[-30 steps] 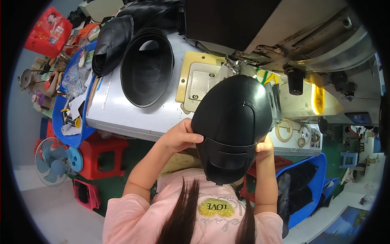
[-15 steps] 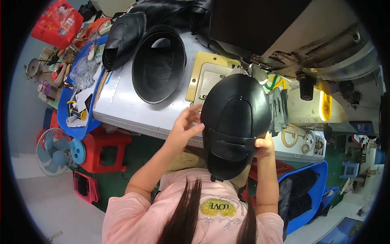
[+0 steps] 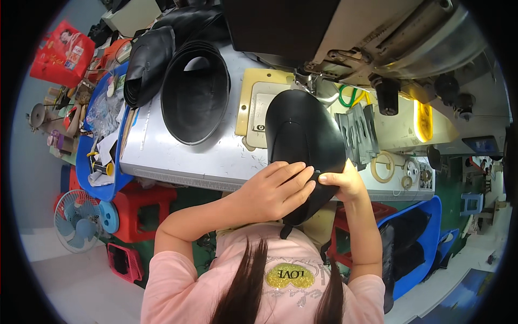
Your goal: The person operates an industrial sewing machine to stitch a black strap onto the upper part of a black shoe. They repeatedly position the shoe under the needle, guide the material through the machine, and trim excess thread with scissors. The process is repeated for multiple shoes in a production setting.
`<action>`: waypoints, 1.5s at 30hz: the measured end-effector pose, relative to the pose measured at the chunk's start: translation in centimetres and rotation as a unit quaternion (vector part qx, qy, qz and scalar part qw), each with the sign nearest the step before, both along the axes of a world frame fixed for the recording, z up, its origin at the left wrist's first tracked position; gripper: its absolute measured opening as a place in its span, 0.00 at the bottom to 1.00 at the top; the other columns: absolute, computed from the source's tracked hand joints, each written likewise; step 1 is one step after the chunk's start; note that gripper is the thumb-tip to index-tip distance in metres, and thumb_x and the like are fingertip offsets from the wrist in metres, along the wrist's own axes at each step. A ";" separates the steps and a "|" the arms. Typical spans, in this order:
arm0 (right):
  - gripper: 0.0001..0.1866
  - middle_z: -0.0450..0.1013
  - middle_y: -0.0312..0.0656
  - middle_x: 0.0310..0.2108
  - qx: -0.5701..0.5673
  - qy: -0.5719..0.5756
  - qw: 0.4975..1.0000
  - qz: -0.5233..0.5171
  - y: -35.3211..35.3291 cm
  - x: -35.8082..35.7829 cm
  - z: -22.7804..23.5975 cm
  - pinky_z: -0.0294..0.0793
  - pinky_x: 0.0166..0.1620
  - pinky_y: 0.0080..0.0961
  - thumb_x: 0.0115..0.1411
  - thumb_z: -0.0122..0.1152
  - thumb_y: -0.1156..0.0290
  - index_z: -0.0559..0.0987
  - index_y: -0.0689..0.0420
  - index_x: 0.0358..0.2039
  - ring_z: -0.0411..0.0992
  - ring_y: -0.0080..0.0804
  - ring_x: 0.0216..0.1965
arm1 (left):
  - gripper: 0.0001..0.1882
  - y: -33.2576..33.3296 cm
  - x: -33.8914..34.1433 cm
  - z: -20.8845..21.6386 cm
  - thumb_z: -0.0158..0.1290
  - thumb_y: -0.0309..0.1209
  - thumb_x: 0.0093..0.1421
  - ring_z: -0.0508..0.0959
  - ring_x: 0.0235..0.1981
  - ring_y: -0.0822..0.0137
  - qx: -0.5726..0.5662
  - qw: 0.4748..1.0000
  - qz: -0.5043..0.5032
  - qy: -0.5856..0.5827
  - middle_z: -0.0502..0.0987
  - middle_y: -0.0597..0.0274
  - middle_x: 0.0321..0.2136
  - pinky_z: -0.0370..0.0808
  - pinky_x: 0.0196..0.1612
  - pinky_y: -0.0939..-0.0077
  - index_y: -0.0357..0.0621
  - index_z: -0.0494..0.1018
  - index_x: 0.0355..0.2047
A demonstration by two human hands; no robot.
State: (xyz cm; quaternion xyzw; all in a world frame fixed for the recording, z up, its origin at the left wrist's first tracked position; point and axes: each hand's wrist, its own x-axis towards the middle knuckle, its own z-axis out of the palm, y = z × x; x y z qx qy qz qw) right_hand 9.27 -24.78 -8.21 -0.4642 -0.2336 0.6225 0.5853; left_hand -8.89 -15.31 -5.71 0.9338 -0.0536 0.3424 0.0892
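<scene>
A black leather loafer upper, with a stitched curve on its front and a band across it, is held over the table edge close to my body. My right hand grips its right side, thumb on top and the other fingers hidden beneath. My left hand lies across the band area, fingers bent and pressed together on the leather; its thumb is hidden. Just beyond the upper's far end is the sewing machine's needle area, above a cream machine bed.
Stacked black uppers stand on the table at left. Grey strips hang right of the upper. A blue tub with black pieces is low right. At left are a blue tray, a red stool and a fan.
My left hand has come from beside the upper onto its band. The upper has tilted and shifted slightly. The whole view has swung a little, moving the table and machine leftward.
</scene>
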 end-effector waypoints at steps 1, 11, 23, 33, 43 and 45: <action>0.30 0.68 0.41 0.36 -0.007 -0.010 1.000 0.005 0.0 -0.1 0.2 0.67 0.41 0.24 0.34 0.61 0.78 0.66 0.63 0.43 0.68 0.29 0.37 | 0.15 0.0 0.0 -0.1 0.49 0.25 0.41 0.70 0.39 0.58 -0.001 1.000 -0.002 0.003 0.69 0.51 0.38 0.70 0.35 0.69 0.36 0.70 0.32; 0.30 0.69 0.40 0.36 0.003 -0.014 1.000 -0.008 0.0 -0.5 0.5 0.67 0.42 0.22 0.36 0.67 0.71 0.67 0.62 0.43 0.68 0.27 0.38 | 0.13 0.5 -0.2 -0.9 0.51 0.25 0.40 0.71 0.36 0.60 -0.026 0.999 0.001 -0.031 0.71 0.53 0.37 0.69 0.32 0.71 0.38 0.72 0.30; 0.32 0.68 0.39 0.37 -0.006 -0.015 1.000 -0.014 0.1 -0.6 0.4 0.66 0.42 0.22 0.36 0.65 0.74 0.65 0.62 0.45 0.68 0.26 0.38 | 0.13 0.4 -0.2 -0.9 0.50 0.25 0.40 0.71 0.36 0.60 -0.025 0.999 0.003 -0.026 0.71 0.52 0.36 0.68 0.33 0.71 0.36 0.71 0.29; 0.34 0.68 0.42 0.38 0.024 -0.032 0.999 -0.028 0.1 -1.0 0.8 0.67 0.43 0.24 0.33 0.64 0.80 0.64 0.64 0.46 0.68 0.29 0.38 | 0.14 0.4 -0.5 -1.7 0.51 0.27 0.42 0.69 0.41 0.59 -0.030 0.999 -0.019 -0.012 0.69 0.51 0.39 0.67 0.40 0.68 0.37 0.70 0.32; 0.39 0.68 0.50 0.41 0.115 0.108 0.987 -0.038 -0.2 -0.3 -1.9 0.68 0.46 0.31 0.29 0.65 0.78 0.63 0.66 0.47 0.69 0.39 0.41 | 0.31 3.5 -3.4 -7.7 0.56 0.35 0.46 0.69 0.44 0.62 -0.917 0.347 -0.196 0.023 0.67 0.54 0.45 0.65 0.48 0.68 0.35 0.59 0.49; 0.38 0.68 0.50 0.40 0.126 0.121 0.984 -0.025 -0.2 -0.4 -2.7 0.69 0.45 0.32 0.29 0.65 0.78 0.63 0.67 0.47 0.69 0.41 0.41 | 0.30 3.1 -3.3 -6.6 0.57 0.33 0.46 0.71 0.43 0.62 -0.904 0.370 -0.215 0.008 0.69 0.54 0.43 0.68 0.46 0.67 0.36 0.60 0.48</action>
